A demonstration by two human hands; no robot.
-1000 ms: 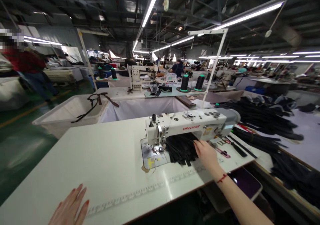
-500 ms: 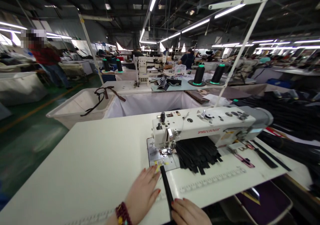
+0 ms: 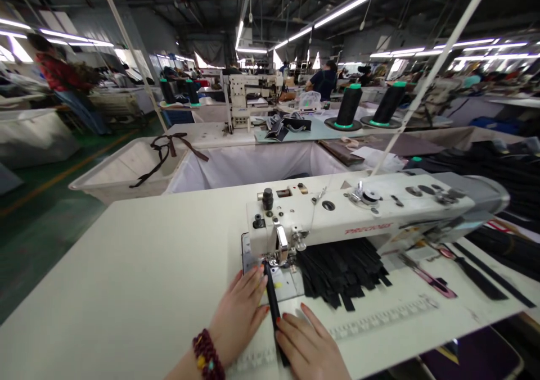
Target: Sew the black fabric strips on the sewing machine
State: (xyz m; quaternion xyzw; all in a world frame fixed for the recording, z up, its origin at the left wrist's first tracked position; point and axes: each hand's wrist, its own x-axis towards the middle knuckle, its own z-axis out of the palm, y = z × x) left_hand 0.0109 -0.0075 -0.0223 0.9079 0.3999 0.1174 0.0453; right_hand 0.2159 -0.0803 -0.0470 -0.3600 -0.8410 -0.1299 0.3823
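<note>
A narrow black fabric strip (image 3: 273, 297) lies lengthwise on the white sewing table, its far end at the presser foot (image 3: 276, 261) of the sewing machine (image 3: 320, 211). Flat along the strip's left side rests my left hand (image 3: 238, 315), fingers stretched out, fingertips touching the strip near the foot. My right hand (image 3: 310, 343) is spread on the right, its fingertips pressing on the nearer part of the strip; its thumb is hidden. Under the machine arm sits a pile of black strips (image 3: 340, 270).
Pink-handled snips (image 3: 430, 279) and a black-bladed tool (image 3: 476, 276) lie right of the pile. A ruler scale (image 3: 383, 318) runs along the table. Beyond the table stand a lined bin (image 3: 248, 163) and black thread cones (image 3: 349, 105). A person in red (image 3: 63, 76) stands far left.
The strip has moved forward, so its far end now reaches the presser foot. Both hands have gone forward with it, and my right index finger is now raised and spread. The view has shifted closer.
</note>
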